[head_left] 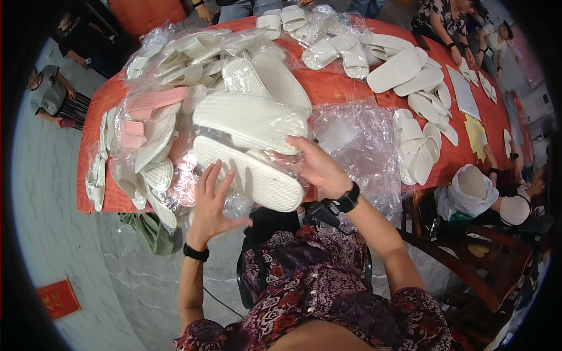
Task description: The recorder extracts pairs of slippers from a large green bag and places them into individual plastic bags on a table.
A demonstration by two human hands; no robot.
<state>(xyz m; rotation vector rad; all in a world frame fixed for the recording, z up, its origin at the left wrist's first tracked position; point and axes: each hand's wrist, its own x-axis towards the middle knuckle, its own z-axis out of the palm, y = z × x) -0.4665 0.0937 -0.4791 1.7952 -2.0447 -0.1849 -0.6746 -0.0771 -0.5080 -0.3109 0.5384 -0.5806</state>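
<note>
A pair of white slippers is held sole-up over the near edge of the table. In my right hand (323,168) I grip them at their right ends, the thumb on the upper slipper (249,120) and the other fingers largely hidden between the two. The lower slipper (252,175) shows a textured sole and tilts down to the right. Beside its left end my left hand (212,205) is open with fingers spread; whether the fingertips touch the sole I cannot tell. Larger white slippers (275,82) lie just beyond the pair.
Bagged white slippers (187,55) and a pink slipper (155,99) crowd the red tabletop (345,93) on the left. Clear plastic bags (357,140) lie to my right. More white slippers (398,70) are heaped beyond them. Several people stand or sit around; a wooden chair (486,263) is at right.
</note>
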